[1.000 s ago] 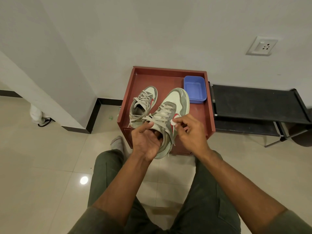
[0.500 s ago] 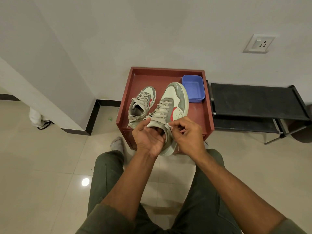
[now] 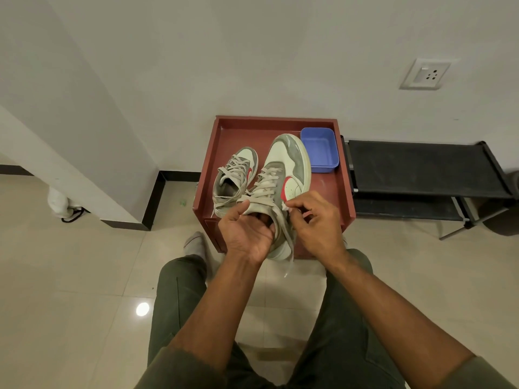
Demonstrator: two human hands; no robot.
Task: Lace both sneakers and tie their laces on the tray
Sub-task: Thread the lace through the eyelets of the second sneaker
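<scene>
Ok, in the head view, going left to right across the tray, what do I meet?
Tray's left wall → smaller-looking sneaker resting on the tray → sneaker held up by the left hand and right hand → blue tub → black rack.

A blue plastic tub (image 3: 319, 149) sits against the white wall (image 3: 252, 51). A black low rack (image 3: 421, 169) stands to the right on the glossy beige tiled floor (image 3: 70, 276). A white wall socket (image 3: 425, 74) is mounted above the rack. At left, beside a white pillar (image 3: 70, 136) with dark skirting (image 3: 153, 203), lies a white bundle with a black cord (image 3: 63, 203). A ceiling light's reflection (image 3: 142, 309) shines on the tiles.
</scene>
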